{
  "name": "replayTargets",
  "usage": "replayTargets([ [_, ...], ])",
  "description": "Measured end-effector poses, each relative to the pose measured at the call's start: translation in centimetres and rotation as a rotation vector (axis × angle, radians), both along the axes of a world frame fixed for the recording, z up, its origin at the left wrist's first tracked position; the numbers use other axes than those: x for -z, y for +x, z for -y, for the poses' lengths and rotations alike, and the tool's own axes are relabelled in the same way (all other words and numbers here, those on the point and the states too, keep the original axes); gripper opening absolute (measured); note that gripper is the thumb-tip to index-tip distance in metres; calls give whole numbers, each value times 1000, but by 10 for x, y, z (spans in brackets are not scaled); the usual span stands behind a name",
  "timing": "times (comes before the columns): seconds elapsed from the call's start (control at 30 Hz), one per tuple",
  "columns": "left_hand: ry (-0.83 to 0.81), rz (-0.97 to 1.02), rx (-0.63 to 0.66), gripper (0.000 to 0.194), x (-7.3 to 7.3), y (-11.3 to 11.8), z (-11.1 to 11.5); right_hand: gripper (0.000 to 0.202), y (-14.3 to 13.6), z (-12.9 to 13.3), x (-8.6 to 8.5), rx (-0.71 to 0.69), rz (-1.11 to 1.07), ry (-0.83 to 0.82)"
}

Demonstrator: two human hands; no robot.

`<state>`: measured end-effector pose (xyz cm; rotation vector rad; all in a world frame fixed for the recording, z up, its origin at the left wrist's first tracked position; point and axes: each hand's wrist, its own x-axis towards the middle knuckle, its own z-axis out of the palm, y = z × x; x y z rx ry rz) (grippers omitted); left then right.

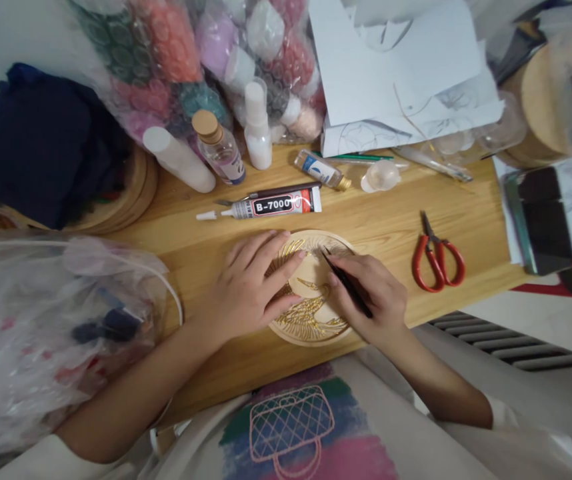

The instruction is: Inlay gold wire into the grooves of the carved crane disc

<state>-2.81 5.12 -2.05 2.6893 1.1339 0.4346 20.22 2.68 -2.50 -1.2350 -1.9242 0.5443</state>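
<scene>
A round carved wooden plate (316,335) with gold lines in its grooves lies flat near the table's front edge. My left hand (249,287) rests on the plate's left side, palm down with its fingers spread, and hides part of the pattern. At the plate's right side, my right hand (377,297) pinches black tweezers (349,285). The pointed tips of the tweezers are over the upper right part of the plate. Whether anything lies between the tips is too small to tell.
Behind the plate lies a B-7000 glue tube (279,204), with bottles (258,127) farther back. Red-handled pliers (438,257) lie to the right, near a phone (546,220). Plastic bags (56,347) fill the left side.
</scene>
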Motion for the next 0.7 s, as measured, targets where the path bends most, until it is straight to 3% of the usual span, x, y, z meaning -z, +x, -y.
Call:
replayTargets([
  [0.7, 2, 1, 17, 47, 1, 0, 0, 39, 0, -1, 1, 4, -4, -22],
])
